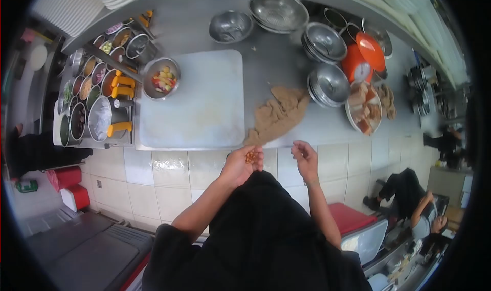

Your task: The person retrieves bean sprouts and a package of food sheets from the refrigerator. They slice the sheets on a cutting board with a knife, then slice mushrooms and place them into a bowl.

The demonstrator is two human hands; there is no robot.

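Observation:
My left hand (242,166) is cupped at the counter's front edge, fingers curled around several small reddish-brown pieces (250,158) that look like nuts. My right hand (306,160) hangs to the right, apart from the left, fingers loosely bent and spaced, with nothing visible in them. Just beyond my left hand lies a crumpled brown cloth (279,114). A large white cutting board (194,107) rests on the counter to the left. At its far left corner stands a metal bowl (147,84) with red and yellow chopped pieces.
Metal containers of ingredients (99,114) with yellow handles line the left. Stacked metal bowls (327,84), an orange scale (358,68) and a bowl of bread-like chunks (349,109) stand at right. A seated person (404,196) is at lower right; another person in dark clothes (30,153) is at left.

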